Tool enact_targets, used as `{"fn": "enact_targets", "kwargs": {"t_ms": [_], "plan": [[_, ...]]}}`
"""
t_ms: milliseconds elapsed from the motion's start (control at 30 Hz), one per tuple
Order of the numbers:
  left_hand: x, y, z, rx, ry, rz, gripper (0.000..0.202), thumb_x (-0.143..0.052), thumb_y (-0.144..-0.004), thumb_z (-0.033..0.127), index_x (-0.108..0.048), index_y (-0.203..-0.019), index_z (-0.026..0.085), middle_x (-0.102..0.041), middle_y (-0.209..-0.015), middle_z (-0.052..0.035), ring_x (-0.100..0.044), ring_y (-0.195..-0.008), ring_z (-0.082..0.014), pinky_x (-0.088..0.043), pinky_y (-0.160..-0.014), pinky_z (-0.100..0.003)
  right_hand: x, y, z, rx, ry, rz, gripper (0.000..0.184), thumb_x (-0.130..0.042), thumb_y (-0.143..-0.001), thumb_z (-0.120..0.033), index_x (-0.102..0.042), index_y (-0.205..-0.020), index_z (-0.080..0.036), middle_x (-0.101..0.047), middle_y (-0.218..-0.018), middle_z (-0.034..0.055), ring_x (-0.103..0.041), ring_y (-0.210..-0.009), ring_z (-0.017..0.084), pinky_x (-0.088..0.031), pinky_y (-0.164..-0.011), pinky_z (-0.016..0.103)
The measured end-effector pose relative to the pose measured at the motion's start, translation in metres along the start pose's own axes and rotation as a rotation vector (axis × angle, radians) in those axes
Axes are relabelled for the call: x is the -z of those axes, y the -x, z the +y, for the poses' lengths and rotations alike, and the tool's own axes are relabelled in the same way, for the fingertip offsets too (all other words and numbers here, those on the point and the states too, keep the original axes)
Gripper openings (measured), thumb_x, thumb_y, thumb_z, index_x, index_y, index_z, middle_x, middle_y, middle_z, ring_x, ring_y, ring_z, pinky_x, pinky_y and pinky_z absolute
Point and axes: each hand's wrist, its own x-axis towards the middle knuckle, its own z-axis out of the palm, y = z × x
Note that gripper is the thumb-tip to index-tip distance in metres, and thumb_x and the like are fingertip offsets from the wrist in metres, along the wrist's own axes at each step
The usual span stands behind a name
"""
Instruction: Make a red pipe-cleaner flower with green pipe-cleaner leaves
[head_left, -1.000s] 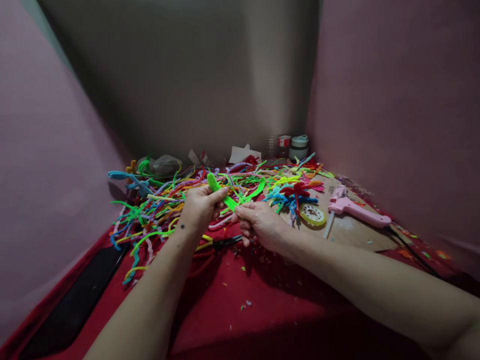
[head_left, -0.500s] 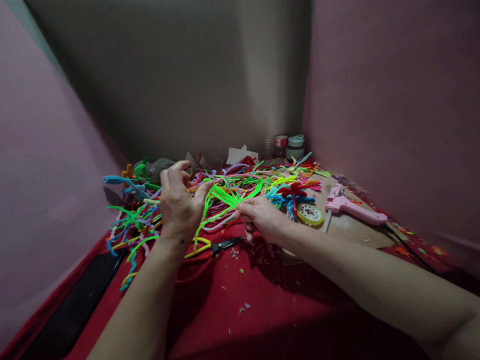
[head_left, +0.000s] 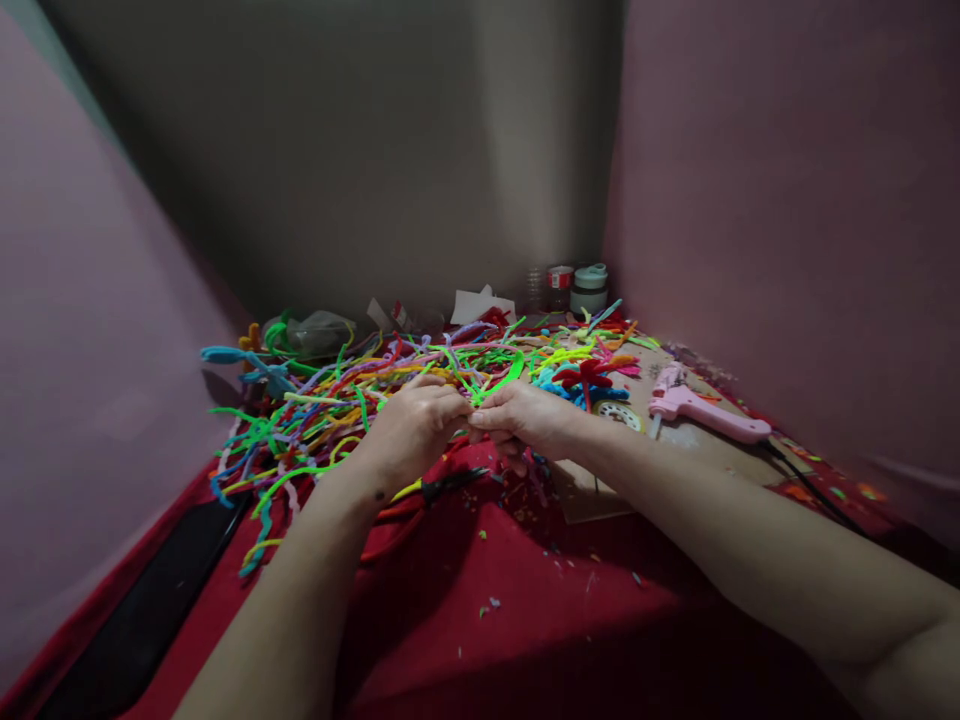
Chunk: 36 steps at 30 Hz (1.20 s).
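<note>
My right hand (head_left: 529, 420) pinches a bright green bunch of bent pipe cleaners (head_left: 511, 372), whose looped end sticks up above the fingers. Meeting it fingertip to fingertip, my left hand (head_left: 420, 425) is closed on the same green bunch, and its back hides most of what lies between the fingers. Below the hands lies a cutting tool with yellow and red handles (head_left: 409, 490), partly covered by my left wrist. A wide heap of loose coloured pipe cleaners (head_left: 300, 430) spreads behind and to the left.
A pink glue gun (head_left: 709, 412) with a black cord rests on a brown board (head_left: 720, 465) at right, beside a yellow-rimmed roll (head_left: 619, 415). Jars (head_left: 589, 290) stand at the back. A black flat object (head_left: 150, 610) lies left on the red cloth (head_left: 465, 620).
My left hand has come down and right from its open pose and closed at the fingertips of my right hand. The right hand has stayed about where it was, holding the green bunch.
</note>
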Motion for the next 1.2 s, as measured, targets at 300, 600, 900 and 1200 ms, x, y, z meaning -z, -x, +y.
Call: {"fn": "enact_targets", "kwargs": {"t_ms": [300, 600, 900, 1200], "plan": [[0.008, -0.003, 0.011, 0.327, 0.114, 0.001, 0.017, -0.049, -0.080, 0.020, -0.062, -0.069, 0.018, -0.062, -0.066, -0.0015, -0.053, -0.061, -0.0120, -0.038, -0.058, -0.022, 0.006, -0.001, -0.007, 0.009, -0.209, 0.056, 0.044, -0.052, -0.074, -0.060, -0.053, -0.068, -0.016, -0.047, -0.045, -0.0029, -0.046, -0.038, 0.010, -0.048, -0.038, 0.026], [0.004, -0.003, 0.011, 0.482, 0.104, 0.140, 0.016, -0.050, -0.076, 0.019, -0.064, -0.071, 0.016, -0.063, -0.066, -0.0023, -0.054, -0.061, -0.0128, -0.037, -0.058, -0.023, 0.004, -0.007, 0.005, 0.213, -0.375, 0.155, 0.022, -0.072, -0.062, -0.025, -0.053, -0.062, -0.013, -0.054, -0.052, -0.0024, -0.050, -0.044, 0.009, -0.052, -0.048, 0.029], [-0.006, -0.005, 0.019, 0.558, -0.004, 0.152, 0.018, -0.050, -0.077, 0.020, -0.063, -0.066, 0.017, -0.062, -0.062, -0.0025, -0.054, -0.058, -0.0131, -0.035, -0.058, -0.023, -0.011, -0.004, 0.014, 0.318, -0.018, 0.398, 0.013, -0.055, -0.071, -0.023, -0.051, -0.061, -0.016, -0.049, -0.048, -0.0029, -0.045, -0.040, 0.010, -0.043, -0.046, 0.026], [0.002, -0.005, 0.016, 0.307, 0.149, -0.065, 0.022, -0.047, -0.079, 0.020, -0.061, -0.063, 0.018, -0.058, -0.061, -0.0017, -0.049, -0.057, -0.0119, -0.033, -0.055, -0.022, 0.000, 0.005, -0.006, 0.744, 1.152, 0.544, 0.019, -0.047, -0.077, -0.013, -0.059, -0.062, -0.015, -0.058, -0.073, 0.0066, -0.047, -0.077, 0.018, -0.036, -0.071, 0.032]]}}
